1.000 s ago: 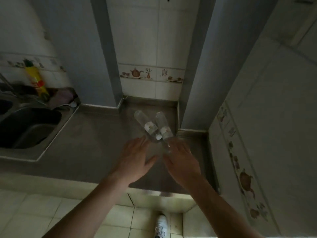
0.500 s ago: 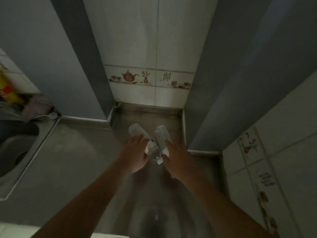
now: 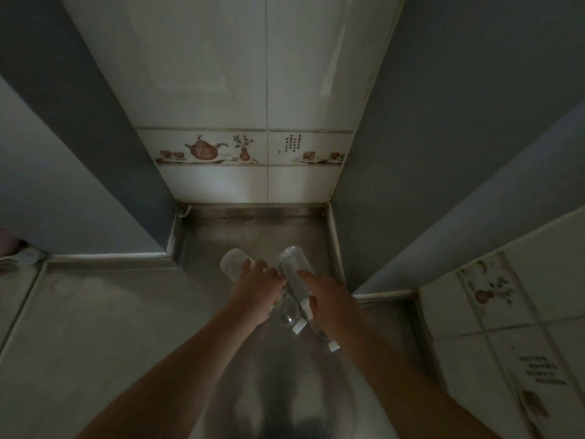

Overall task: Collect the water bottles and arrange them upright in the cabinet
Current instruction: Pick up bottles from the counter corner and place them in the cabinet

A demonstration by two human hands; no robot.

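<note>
While both bottles lie crossed on the steel surface (image 3: 104, 327) at about 6 o'clock of the tiled nook, the left hand (image 3: 258, 294) wraps the left bottle (image 3: 232, 264) mid-body and the right hand (image 3: 329, 304) curls onto the right bottle (image 3: 292, 270). Clear ribbed plastic, probably light, slick, squashy, so grab the middle.

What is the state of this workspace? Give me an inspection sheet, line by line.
Surface: steel counter, dim, with reflections.
Job's things: two clear water bottles lying down, left bottle and right bottle, white caps towards the person.
Clutter: pink item at the left edge, unclear.
Hands: left hand grips the left bottle; right hand grips the right bottle.
Cables: nothing seen.
Surroundings: white wall tiles with a teapot border, grey panels either side.
</note>
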